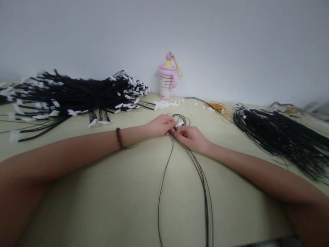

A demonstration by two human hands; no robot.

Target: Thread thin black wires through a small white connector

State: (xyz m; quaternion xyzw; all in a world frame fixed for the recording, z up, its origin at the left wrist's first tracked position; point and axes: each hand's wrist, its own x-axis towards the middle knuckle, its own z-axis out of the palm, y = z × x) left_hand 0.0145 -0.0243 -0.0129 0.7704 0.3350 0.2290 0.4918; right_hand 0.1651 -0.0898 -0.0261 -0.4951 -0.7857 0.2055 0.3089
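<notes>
At table centre, both hands (177, 132) pinch black cords (203, 181).

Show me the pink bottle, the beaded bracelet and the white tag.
pink bottle (166, 82), head view, striped body.
beaded bracelet (119, 138), head view, beads on left wrist.
white tag (180, 124), head view, its middle, between both hands.

Head camera, looking forward-down, close over table (123, 206), facing wall (231, 41).

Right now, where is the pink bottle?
In the head view, the pink bottle stands at the table's far edge by the wall, just right of the big tagged cord pile.
</notes>
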